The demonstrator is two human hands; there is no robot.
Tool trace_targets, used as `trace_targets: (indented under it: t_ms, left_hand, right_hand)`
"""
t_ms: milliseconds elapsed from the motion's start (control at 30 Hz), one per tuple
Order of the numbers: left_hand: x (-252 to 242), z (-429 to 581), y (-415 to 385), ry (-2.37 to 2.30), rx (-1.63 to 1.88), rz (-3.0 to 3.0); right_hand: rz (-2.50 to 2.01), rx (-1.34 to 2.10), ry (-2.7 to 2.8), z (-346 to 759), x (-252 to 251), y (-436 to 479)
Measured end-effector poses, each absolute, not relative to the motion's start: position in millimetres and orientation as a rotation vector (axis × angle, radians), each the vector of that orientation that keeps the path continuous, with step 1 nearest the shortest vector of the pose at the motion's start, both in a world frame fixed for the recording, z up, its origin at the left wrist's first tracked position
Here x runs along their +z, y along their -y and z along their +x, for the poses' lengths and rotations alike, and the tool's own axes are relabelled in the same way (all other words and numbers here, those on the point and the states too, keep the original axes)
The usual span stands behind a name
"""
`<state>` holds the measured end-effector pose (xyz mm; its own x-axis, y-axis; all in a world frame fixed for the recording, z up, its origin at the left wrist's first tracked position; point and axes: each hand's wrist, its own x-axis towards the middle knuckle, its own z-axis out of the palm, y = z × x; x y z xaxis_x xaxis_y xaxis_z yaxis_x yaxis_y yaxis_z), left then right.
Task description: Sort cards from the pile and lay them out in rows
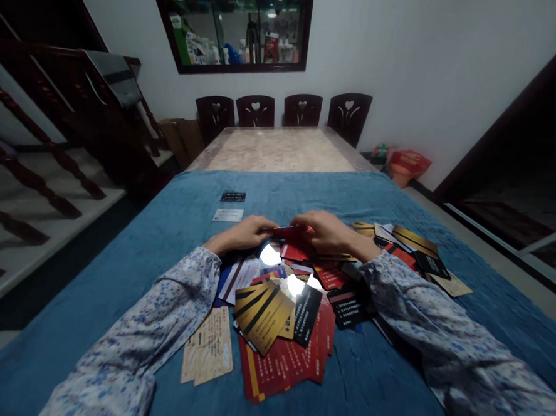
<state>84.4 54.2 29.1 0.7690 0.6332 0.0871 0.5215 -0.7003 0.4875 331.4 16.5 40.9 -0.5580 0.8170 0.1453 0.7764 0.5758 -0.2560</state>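
Observation:
Above the pile, my left hand [251, 233] pinches one end of a thin red card [283, 232]. My right hand [327, 232] has its fingers closed round the other end. Below them several red cards [298, 252] lie in the pile, some partly hidden by my hands. Nearer to me are fanned gold cards [271, 317], a black card [308, 314] and a spread of red cards [287, 368]. Beige cards [210, 348] lie by my left sleeve, and another black card [347, 306] lies by my right forearm. Glare whitens two spots in the pile.
A blue cloth [137, 275] covers the near part of the long table [282, 147]. Beyond my left hand lie a white card [228, 215] and a small black card [233, 197]. Mixed cards [415, 240] are scattered right of my right wrist. Dark chairs [303, 109] stand at the far end.

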Motion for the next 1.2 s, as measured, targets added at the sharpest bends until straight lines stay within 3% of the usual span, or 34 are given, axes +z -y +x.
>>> trace_targets:
  t_ms: [433, 1200]
  left_hand:
    - [22.4, 85.8, -56.9, -0.910, 0.532, 2.527]
    - [13.8, 79.4, -67.4, -1.039, 0.543, 2.618]
  right_hand:
    - [-1.326, 0.143, 2.565, 331.9, 29.2, -21.8]
    - [-1.285, -0.020, 2.500, 322.0, 13.4, -24.4]
